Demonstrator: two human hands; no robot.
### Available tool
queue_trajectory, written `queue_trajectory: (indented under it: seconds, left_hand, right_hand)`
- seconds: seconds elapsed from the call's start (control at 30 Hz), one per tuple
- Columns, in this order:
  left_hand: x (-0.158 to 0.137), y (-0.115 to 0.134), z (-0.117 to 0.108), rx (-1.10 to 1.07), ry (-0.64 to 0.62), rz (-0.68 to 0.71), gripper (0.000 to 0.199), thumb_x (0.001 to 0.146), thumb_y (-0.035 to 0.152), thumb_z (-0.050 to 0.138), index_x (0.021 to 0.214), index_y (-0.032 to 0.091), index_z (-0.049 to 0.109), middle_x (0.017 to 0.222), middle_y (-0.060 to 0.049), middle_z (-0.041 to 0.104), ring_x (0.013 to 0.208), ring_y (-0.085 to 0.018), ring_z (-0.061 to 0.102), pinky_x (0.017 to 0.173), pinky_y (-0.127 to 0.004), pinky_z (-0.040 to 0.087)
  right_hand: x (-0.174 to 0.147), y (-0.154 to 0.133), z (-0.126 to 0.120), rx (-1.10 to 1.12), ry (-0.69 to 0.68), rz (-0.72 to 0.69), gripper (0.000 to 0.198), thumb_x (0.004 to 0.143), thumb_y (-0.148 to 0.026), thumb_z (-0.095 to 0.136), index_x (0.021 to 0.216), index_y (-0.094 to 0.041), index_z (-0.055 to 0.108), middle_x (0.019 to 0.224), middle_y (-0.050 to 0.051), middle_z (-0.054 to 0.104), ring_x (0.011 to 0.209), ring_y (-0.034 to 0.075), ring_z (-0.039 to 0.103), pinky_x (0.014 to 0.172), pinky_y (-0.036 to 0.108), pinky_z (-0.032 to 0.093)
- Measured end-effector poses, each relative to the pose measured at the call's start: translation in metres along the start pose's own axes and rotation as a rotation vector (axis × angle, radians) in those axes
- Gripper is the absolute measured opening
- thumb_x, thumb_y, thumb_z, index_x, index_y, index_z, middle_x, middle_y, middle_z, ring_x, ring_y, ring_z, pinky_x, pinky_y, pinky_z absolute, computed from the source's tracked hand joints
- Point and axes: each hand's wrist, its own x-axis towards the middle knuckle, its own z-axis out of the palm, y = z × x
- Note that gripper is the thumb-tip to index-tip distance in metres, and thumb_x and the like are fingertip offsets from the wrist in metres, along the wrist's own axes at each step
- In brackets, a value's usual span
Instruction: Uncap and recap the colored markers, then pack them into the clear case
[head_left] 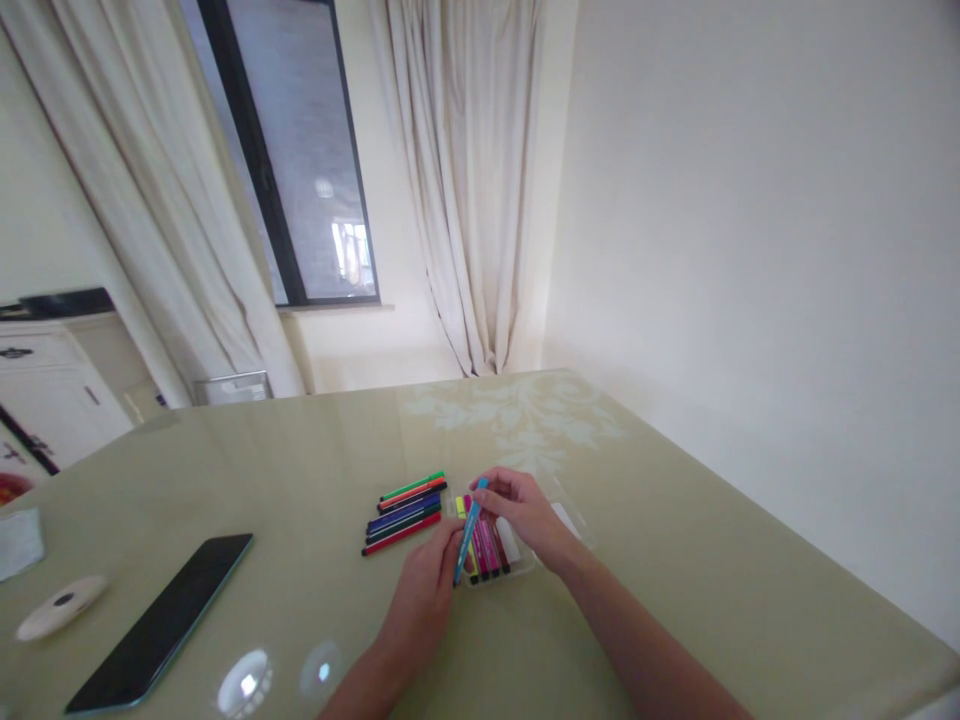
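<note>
A light blue felt-tip pen (469, 530) is tilted above an open clear plastic case (529, 565). My right hand (521, 505) pinches the pen's upper end between thumb and fingers. Lower down, the fingers of my left hand (427, 580) close against the same pen; their tips are partly hidden. Inside the case lie several felt-tip pens (487, 545) side by side, yellow, pink and brownish, with black ends toward me. Left of the case, more felt-tip pens (405, 520) rest loosely on the table in green, orange, black, blue and red.
On the left of the glossy greenish table (315, 480) lies a dark-screened phone or tablet (161, 625). Beside it are a white oval object (61, 607) and a pale folded item (20, 543). A wall (750, 250) borders the table's right side.
</note>
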Motion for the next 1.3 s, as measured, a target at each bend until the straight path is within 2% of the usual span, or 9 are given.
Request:
queue_trajectory:
  seconds: [0.1,0.2,0.3,0.4,0.5,0.73,0.97,1.17,1.3]
  left_hand:
    - [-0.002,-0.003,0.0,0.082,-0.027,0.083,0.04,0.108,0.039,0.034,0.124,0.023,0.067,0.113,-0.009,0.074,0.101,-0.023,0.068,0.091,-0.034,0.053]
    - [-0.006,-0.006,0.002,0.305,-0.112,0.236,0.04,0.107,0.032,0.038,0.142,0.027,0.056,0.139,-0.008,0.065,0.126,-0.024,0.059,0.11,-0.042,0.045]
    - [-0.009,-0.006,0.006,0.515,-0.265,0.391,0.052,0.104,0.028,0.048,0.155,0.036,0.04,0.157,-0.001,0.05,0.142,-0.024,0.046,0.119,-0.046,0.035]
    - [-0.009,-0.005,0.011,0.612,-0.304,0.403,0.054,0.102,0.023,0.052,0.152,0.037,0.044,0.155,0.001,0.053,0.138,-0.023,0.049,0.117,-0.046,0.037]
    - [-0.009,-0.005,0.014,0.655,-0.273,0.352,0.053,0.099,0.014,0.052,0.149,0.033,0.049,0.149,-0.001,0.058,0.133,-0.024,0.052,0.114,-0.044,0.038]
    - [-0.012,-0.014,0.014,0.72,-0.311,0.395,0.075,0.089,0.003,0.05,0.153,0.042,0.042,0.153,-0.001,0.053,0.137,-0.026,0.047,0.116,-0.046,0.034]
    - [-0.011,-0.017,0.018,0.706,-0.305,0.383,0.07,0.088,0.006,0.051,0.148,0.041,0.05,0.152,-0.002,0.054,0.137,-0.026,0.047,0.115,-0.046,0.035]
    - [-0.012,-0.012,0.018,0.645,-0.281,0.391,0.061,0.092,0.011,0.054,0.145,0.041,0.052,0.149,-0.001,0.056,0.134,-0.027,0.05,0.113,-0.048,0.038]
    - [-0.003,-0.009,0.001,0.578,-0.187,0.355,0.038,0.103,0.023,0.046,0.138,0.029,0.058,0.136,-0.006,0.064,0.123,-0.024,0.057,0.107,-0.041,0.044]
  right_hand:
    - [0.005,0.002,-0.012,-0.029,0.056,0.009,0.044,0.078,-0.053,0.08,0.102,-0.017,0.076,0.077,0.001,0.07,0.068,0.014,0.06,0.066,0.028,0.048]
    - [0.011,0.002,-0.037,-0.108,0.143,0.003,0.046,0.079,-0.054,0.076,0.106,-0.017,0.076,0.076,0.0,0.069,0.068,0.014,0.06,0.067,0.028,0.049]
    - [0.014,0.003,-0.062,-0.221,0.139,0.052,0.038,0.076,-0.05,0.076,0.092,-0.016,0.078,0.069,-0.001,0.066,0.065,0.014,0.059,0.064,0.028,0.049]
    - [0.015,0.01,-0.07,-0.279,0.117,0.122,0.032,0.074,-0.044,0.076,0.089,-0.016,0.076,0.065,-0.001,0.066,0.06,0.014,0.06,0.063,0.028,0.051]
    - [0.014,0.021,-0.059,-0.309,0.107,0.153,0.029,0.075,-0.036,0.075,0.096,-0.016,0.074,0.065,-0.001,0.069,0.057,0.015,0.062,0.061,0.029,0.053]
    - [0.012,0.025,-0.033,-0.604,0.164,0.025,0.016,0.082,-0.022,0.068,0.095,-0.017,0.075,0.077,0.004,0.076,0.07,0.018,0.069,0.069,0.028,0.053]
    - [0.007,0.016,-0.032,-1.055,0.142,-0.032,0.011,0.082,-0.018,0.073,0.092,-0.018,0.077,0.091,0.006,0.072,0.084,0.019,0.066,0.08,0.029,0.048]
    - [0.003,0.01,-0.03,-1.108,0.103,-0.01,0.007,0.085,-0.016,0.071,0.091,-0.017,0.074,0.093,0.006,0.069,0.09,0.019,0.064,0.084,0.029,0.045]
    - [0.001,0.008,-0.032,-1.096,0.07,-0.009,0.01,0.089,-0.017,0.067,0.095,-0.018,0.075,0.095,0.006,0.07,0.089,0.019,0.064,0.084,0.028,0.045]
